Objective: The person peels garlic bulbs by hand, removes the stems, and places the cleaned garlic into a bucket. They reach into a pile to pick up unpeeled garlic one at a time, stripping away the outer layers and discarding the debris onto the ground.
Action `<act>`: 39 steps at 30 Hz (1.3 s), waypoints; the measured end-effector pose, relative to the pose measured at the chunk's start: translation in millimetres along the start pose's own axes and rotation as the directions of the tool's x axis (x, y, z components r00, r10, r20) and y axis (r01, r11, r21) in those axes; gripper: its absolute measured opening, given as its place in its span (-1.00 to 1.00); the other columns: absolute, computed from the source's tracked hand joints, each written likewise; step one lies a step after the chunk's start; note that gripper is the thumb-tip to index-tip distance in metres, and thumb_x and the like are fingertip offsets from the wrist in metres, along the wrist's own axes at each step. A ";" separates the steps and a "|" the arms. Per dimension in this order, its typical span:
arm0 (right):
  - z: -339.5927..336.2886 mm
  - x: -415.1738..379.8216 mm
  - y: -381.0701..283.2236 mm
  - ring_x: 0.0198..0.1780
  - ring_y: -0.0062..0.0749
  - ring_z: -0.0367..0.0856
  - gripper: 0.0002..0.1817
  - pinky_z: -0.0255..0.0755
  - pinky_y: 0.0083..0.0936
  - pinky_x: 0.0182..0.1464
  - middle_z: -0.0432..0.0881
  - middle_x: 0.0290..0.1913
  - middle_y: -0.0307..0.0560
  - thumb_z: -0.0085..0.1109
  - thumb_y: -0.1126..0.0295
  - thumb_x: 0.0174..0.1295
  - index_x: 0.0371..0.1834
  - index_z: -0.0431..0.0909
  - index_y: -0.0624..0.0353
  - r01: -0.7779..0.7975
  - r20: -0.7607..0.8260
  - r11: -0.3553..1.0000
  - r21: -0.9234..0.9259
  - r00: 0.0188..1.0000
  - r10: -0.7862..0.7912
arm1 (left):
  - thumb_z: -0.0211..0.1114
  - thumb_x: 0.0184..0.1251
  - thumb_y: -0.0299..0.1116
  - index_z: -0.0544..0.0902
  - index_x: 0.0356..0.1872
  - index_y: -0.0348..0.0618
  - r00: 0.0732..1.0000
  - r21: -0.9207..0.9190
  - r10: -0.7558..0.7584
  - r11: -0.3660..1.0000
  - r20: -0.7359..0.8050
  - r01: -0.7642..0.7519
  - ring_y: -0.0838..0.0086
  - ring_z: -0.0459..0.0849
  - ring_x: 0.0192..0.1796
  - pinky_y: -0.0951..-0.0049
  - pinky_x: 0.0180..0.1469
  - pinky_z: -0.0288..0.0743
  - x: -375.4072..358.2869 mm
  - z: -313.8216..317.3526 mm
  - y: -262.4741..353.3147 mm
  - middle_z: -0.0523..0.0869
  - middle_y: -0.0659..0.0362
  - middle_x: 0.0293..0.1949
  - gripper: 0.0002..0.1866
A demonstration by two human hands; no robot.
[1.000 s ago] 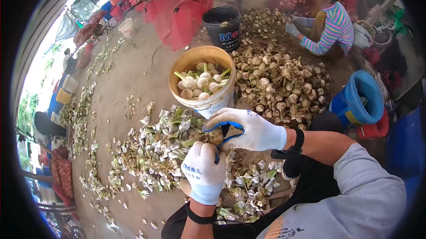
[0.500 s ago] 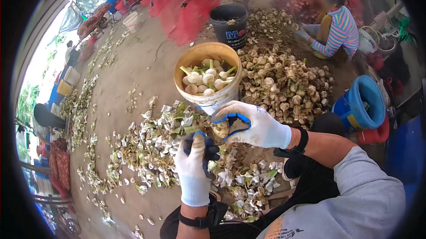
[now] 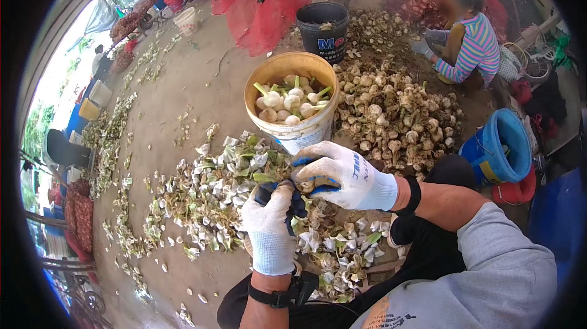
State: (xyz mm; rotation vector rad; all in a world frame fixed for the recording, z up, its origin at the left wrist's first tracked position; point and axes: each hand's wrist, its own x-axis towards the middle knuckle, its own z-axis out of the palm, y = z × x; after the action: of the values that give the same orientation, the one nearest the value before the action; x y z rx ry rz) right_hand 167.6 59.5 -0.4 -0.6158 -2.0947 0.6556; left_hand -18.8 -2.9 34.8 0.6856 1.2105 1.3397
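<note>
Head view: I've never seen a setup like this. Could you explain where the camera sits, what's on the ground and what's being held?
There is no machine: these are a person's two gloved hands, filmed by a camera worn on the head, looking forward and down. The right hand grips a garlic bulb, partly hidden by the fingers. The left hand is right beside it; whether it grips too is unclear. On the ground lie loose garlic husks and a heap of soiled garlic bulbs. A white bucket ahead holds cleaner garlic bulbs, some with green stems. At upper right is another person in a striped top.
</note>
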 end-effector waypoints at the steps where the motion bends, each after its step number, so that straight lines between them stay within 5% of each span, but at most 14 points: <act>1: 0.9 -0.6 0.7 0.29 0.10 0.57 -0.48 0.49 -0.09 0.35 0.58 0.26 0.05 0.56 0.47 0.08 0.16 0.63 -0.01 0.022 -0.009 1.000 0.000 1.000 -0.022 | 0.36 0.47 -0.44 0.69 -0.21 -0.29 1.000 -0.001 -0.001 1.000 0.000 0.001 0.60 0.62 -0.43 0.55 -0.34 0.54 0.1 0.6 -0.9 0.71 0.22 -0.41 -0.89; 11: 6.7 -1.8 -4.9 0.23 0.16 0.60 -0.44 0.53 -0.07 0.27 0.58 0.24 0.10 0.58 0.49 0.03 0.14 0.62 -0.03 -0.017 -0.040 1.000 0.019 0.999 0.018 | 0.27 0.43 -0.42 0.65 -0.25 -0.19 0.996 0.035 0.072 0.997 -0.048 -0.071 0.61 0.50 -0.51 0.54 -0.42 0.40 3.3 0.2 -7.8 0.61 0.29 -0.47 -0.92; 14: 4.4 0.8 -9.7 0.24 -0.06 0.68 -0.44 0.56 -0.21 0.32 0.65 0.25 0.07 0.62 0.46 0.10 0.20 0.62 0.09 -0.055 -0.046 0.996 0.073 0.997 0.058 | 0.26 0.41 -0.45 0.64 -0.25 -0.17 0.994 -0.026 0.092 0.995 -0.061 -0.093 0.64 0.47 -0.51 0.55 -0.43 0.37 0.6 4.6 -2.7 0.59 0.32 -0.48 -0.95; 16: 6.5 3.4 -17.0 0.20 -0.24 0.71 -0.37 0.57 -0.32 0.31 0.69 0.22 -0.02 0.65 0.40 0.15 0.28 0.55 0.20 -0.417 0.082 0.585 0.696 0.855 0.511 | 0.25 0.41 -0.48 0.64 -0.25 -0.16 0.993 -0.062 0.104 0.992 -0.055 -0.108 0.65 0.46 -0.51 0.57 -0.43 0.36 1.1 5.3 -0.1 0.58 0.34 -0.48 -0.97; 18: 3.2 4.2 -11.5 0.16 -0.38 0.71 -0.36 0.62 -0.35 0.27 0.69 0.21 -0.08 0.56 0.31 0.29 0.36 0.48 0.30 -0.415 0.122 0.488 0.768 0.843 0.524 | 0.29 0.40 -0.55 0.65 -0.20 -0.23 0.982 0.139 0.184 0.975 -0.046 -0.176 0.72 0.50 -0.43 0.63 -0.38 0.38 3.2 2.0 2.6 0.64 0.33 -0.40 -0.97; 20: -5.0 6.3 -11.5 0.19 -0.40 0.69 -0.40 0.66 -0.31 0.22 0.68 0.24 -0.05 0.45 0.28 0.40 0.40 0.47 0.30 -0.392 0.340 -0.016 0.920 0.777 0.530 | 0.29 0.39 -0.58 0.66 -0.13 -0.26 0.954 0.299 0.300 0.912 -0.022 -0.280 0.72 0.54 -0.38 0.61 -0.32 0.44 1.7 2.9 -0.7 0.67 0.32 -0.37 -0.90; 22: -6.0 8.4 -8.5 0.16 -0.61 0.64 -0.41 0.59 -0.51 0.24 0.70 0.18 -0.17 0.38 0.21 0.47 0.43 0.48 0.30 -0.417 0.341 0.026 0.909 0.777 0.530 | 0.30 0.38 -0.58 0.67 -0.04 -0.28 0.940 0.379 0.338 0.875 -0.037 -0.300 0.69 0.59 -0.32 0.58 -0.22 0.51 -1.5 6.9 -2.3 0.72 0.31 -0.29 -0.82; 24: -1.3 7.9 -4.4 0.17 -0.60 0.65 -0.45 0.58 -0.52 0.24 0.70 0.20 -0.16 0.36 0.24 0.48 0.42 0.49 0.30 -0.420 0.202 0.324 0.848 0.820 0.535 | 0.31 0.42 -0.55 0.68 0.06 -0.28 0.949 0.386 0.313 0.879 -0.026 -0.279 0.64 0.63 -0.23 0.56 -0.10 0.54 -0.7 8.3 -2.1 0.75 0.29 -0.22 -0.77; 25: -0.5 7.4 -4.9 0.18 -0.60 0.64 -0.47 0.55 -0.51 0.27 0.70 0.21 -0.16 0.35 0.28 0.49 0.42 0.50 0.29 -0.424 0.168 0.399 0.813 0.827 0.537 | 0.33 0.45 -0.52 0.67 0.09 -0.29 0.966 0.202 0.253 0.950 -0.057 -0.237 0.63 0.64 -0.19 0.56 -0.05 0.55 2.5 9.7 -5.7 0.75 0.28 -0.20 -0.76; 26: 0.4 6.6 -5.2 0.18 -0.60 0.64 -0.47 0.55 -0.51 0.27 0.70 0.21 -0.16 0.35 0.28 0.49 0.42 0.50 0.29 -0.421 0.168 0.395 0.816 0.827 0.536 | 0.34 0.49 -0.50 0.67 0.11 -0.30 0.979 0.008 0.187 0.982 -0.078 -0.187 0.62 0.66 -0.15 0.56 0.00 0.55 4.5 9.2 -8.3 0.76 0.27 -0.17 -0.75; 33: 1.9 4.2 -4.3 0.24 -0.48 0.65 -0.42 0.55 -0.40 0.33 0.68 0.25 -0.09 0.36 0.18 0.48 0.42 0.48 0.30 -0.452 0.170 0.511 0.731 0.846 0.505 | 0.43 0.52 -0.40 0.76 0.06 -0.32 0.996 0.220 0.091 0.972 -0.024 -0.084 0.63 0.67 -0.14 0.55 -0.01 0.57 7.5 -7.5 -11.9 0.81 0.24 -0.13 -0.76; 34: 2.9 3.2 -0.9 0.24 -0.48 0.65 -0.42 0.55 -0.40 0.33 0.68 0.25 -0.09 0.36 0.18 0.48 0.42 0.48 0.30 -0.452 0.169 0.510 0.732 0.845 0.507 | 0.43 0.52 -0.40 0.76 0.06 -0.32 0.996 0.221 0.090 0.972 -0.022 -0.082 0.63 0.67 -0.14 0.55 -0.01 0.57 6.3 -7.1 -12.1 0.81 0.24 -0.13 -0.76; 37: -0.2 0.5 4.9 0.05 -0.40 0.75 -0.43 0.74 -0.33 -0.02 0.72 0.14 -0.06 0.21 0.08 0.57 0.41 0.48 0.33 -0.499 0.431 -0.019 0.867 0.728 0.533 | 0.44 0.50 -0.45 0.76 0.03 -0.33 0.985 0.227 0.171 0.960 -0.006 -0.165 0.65 0.67 -0.16 0.56 -0.04 0.57 3.2 -7.1 -13.7 0.81 0.25 -0.16 -0.79; 39: -1.8 3.1 5.3 0.05 -0.39 0.76 -0.43 0.75 -0.31 -0.03 0.72 0.14 -0.06 0.19 0.08 0.57 0.41 0.48 0.33 -0.530 0.429 0.019 0.848 0.706 0.564 | 0.42 0.49 -0.50 0.76 0.05 -0.33 0.976 0.270 0.215 0.939 0.016 -0.211 0.65 0.67 -0.14 0.56 -0.02 0.56 5.1 -10.3 -17.4 0.81 0.25 -0.14 -0.79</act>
State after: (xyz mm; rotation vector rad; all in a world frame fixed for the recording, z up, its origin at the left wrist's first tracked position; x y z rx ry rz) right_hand 168.4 65.9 -1.1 -0.6560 -0.8856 2.1523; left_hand -23.2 -3.8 14.4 1.0287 1.3757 1.3690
